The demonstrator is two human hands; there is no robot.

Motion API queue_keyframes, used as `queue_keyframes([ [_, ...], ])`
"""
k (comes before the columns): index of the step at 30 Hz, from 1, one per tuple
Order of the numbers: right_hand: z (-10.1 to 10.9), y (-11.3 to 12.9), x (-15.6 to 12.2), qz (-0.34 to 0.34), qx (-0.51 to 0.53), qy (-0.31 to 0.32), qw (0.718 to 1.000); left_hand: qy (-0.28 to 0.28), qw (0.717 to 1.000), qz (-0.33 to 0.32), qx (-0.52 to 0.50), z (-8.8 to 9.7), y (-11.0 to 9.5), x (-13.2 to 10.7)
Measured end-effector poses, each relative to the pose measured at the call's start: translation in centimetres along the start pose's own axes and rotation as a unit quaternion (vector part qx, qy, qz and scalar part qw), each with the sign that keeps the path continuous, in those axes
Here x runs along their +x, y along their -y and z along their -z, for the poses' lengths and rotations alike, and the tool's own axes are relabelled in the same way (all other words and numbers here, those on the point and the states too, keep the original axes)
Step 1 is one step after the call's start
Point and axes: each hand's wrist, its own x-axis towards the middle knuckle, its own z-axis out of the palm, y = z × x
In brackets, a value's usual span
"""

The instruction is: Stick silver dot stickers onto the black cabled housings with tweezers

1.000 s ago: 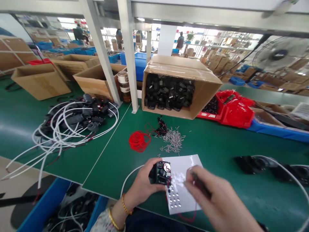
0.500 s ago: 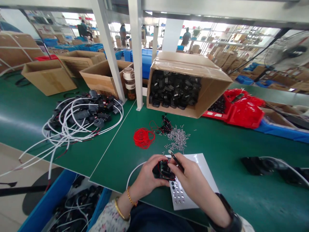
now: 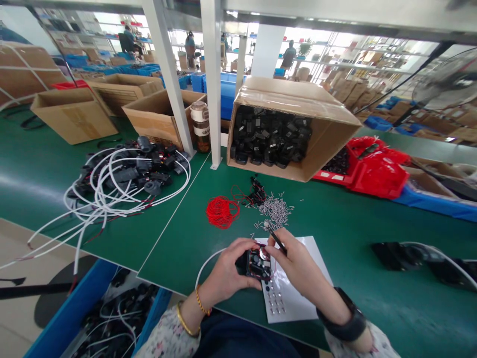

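My left hand [image 3: 233,268] is closed around a small black device housing [image 3: 257,272], with its open side up. Electronic parts, thin red wires and a round shiny piece [image 3: 264,253] show inside it. A white cable [image 3: 206,266] runs out past my left wrist. In my right hand [image 3: 292,261] is a slim black pen-like tool [image 3: 278,241] with a pale end, pointing up and away from the housing. My right fingertips are at the housing's upper right, by the round piece. Under my right hand lies a white sheet [image 3: 305,298] with rows of small round pieces.
Ahead lie a red wire bundle [image 3: 220,213] and a pile of small metal pins or screws [image 3: 278,211]. A tipped cardboard box [image 3: 331,129] holds black housings. Left is a heap of white-cabled parts [image 3: 126,179]; a bottle [image 3: 201,127] stands by the post.
My right hand has shifted slightly right and up, its tool tilting with it. The housing has turned more toward me, and the round shiny piece in it now shows.
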Motion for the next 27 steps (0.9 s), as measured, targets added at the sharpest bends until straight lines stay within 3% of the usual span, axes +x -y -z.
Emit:
queue_keyframes([
  [5,0.5,-0.8,1.4,0.005,0.027,0.055,0.998,0.005,1.000,0.006,-0.018,-0.3,0.0,-0.4],
  [12,1.0,0.1,2.1,0.015,-0.005,0.093,0.996,-0.038,0.989,0.091,-0.107,-1.3,0.6,-1.1],
  [21,1.1,0.9,3.6,0.072,-0.131,0.145,0.978,-0.052,0.991,0.075,-0.096,-1.4,1.2,-1.4],
  [27,1.4,1.2,4.4,0.076,-0.147,0.174,0.971,-0.039,0.996,0.069,-0.051,-1.3,1.2,-1.4],
])
